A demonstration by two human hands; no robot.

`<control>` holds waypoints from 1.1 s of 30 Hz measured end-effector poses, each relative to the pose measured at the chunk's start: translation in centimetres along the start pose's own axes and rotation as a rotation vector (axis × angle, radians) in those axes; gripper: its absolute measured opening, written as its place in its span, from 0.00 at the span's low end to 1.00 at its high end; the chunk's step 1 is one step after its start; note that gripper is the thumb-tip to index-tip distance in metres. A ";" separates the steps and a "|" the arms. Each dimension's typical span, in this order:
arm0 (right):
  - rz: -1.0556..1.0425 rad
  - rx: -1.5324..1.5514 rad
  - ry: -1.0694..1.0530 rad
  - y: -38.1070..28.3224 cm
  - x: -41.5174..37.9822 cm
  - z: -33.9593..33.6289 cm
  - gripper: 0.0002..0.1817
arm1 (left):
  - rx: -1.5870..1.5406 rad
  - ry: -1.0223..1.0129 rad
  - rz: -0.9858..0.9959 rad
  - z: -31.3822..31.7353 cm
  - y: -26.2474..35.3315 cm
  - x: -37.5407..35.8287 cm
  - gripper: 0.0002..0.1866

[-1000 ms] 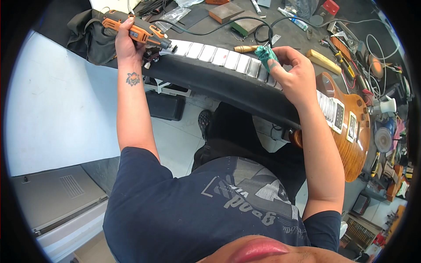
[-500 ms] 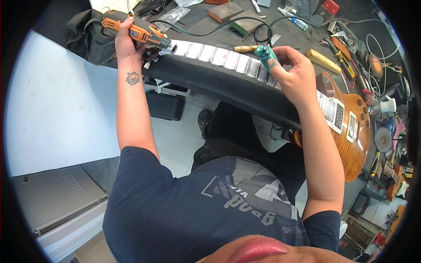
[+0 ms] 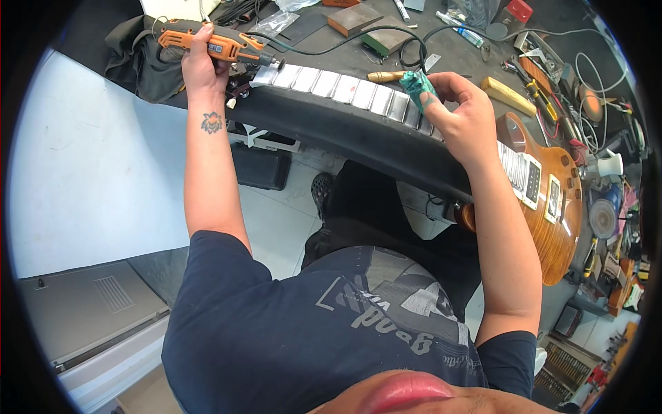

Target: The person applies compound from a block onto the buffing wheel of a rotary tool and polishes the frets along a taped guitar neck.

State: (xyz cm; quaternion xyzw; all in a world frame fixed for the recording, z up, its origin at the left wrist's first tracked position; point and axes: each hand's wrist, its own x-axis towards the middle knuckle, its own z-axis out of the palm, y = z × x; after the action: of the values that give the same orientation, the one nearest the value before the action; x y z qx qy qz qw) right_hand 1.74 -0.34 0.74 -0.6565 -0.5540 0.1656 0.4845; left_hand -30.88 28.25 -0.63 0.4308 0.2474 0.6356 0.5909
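Wrapped round an orange and black rotary tool (image 3: 231, 47) is my left hand (image 3: 202, 65), at the upper left. The tool's small round tip is just above the far left end of a guitar neck (image 3: 348, 91), whose fretboard is covered in silvery tape strips between the frets. My right hand (image 3: 465, 114) pinches a crumpled green piece (image 3: 418, 86) over the neck, nearer the body. The amber guitar body (image 3: 560, 241) lies at the right, with pale pickups and dark knobs. Part of the neck is hidden under my right hand.
The dark workbench (image 3: 310, 58) bears a wooden block (image 3: 354, 19), a green-edged block (image 3: 386, 41), a yellowish wooden piece (image 3: 509, 95), a wooden-handled tool (image 3: 386, 76), cables and pliers. A dark cloth (image 3: 141, 58) lies at the left. A black cable crosses behind the neck.
My left hand has tilted the rotary tool closer to level, and its tip has moved slightly up and right. The right hand and the guitar look unchanged.
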 end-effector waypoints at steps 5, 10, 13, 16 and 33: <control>-0.009 -0.005 0.002 0.0 0.0 0.1 0.16 | 0.017 0.019 0.006 0.0 -0.1 0.0 0.11; -0.008 -0.011 -0.003 0.1 0.1 0.0 0.16 | 0.014 0.022 0.020 0.2 -0.2 0.0 0.12; 0.002 -0.003 -0.009 0.0 0.1 0.0 0.16 | 0.014 0.036 0.035 0.6 -0.2 -0.1 0.12; 0.008 0.006 -0.007 0.0 0.1 0.1 0.16 | 0.014 0.035 0.033 0.3 -0.3 0.1 0.12; -0.009 0.005 0.003 0.3 0.1 0.2 0.16 | 0.034 0.039 -0.006 0.9 0.1 -0.3 0.10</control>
State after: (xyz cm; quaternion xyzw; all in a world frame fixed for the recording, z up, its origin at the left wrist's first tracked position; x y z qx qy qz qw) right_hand 1.85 -0.10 0.43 -0.6529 -0.5557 0.1639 0.4879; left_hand -30.15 27.81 -0.16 0.4275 0.2709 0.6378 0.5806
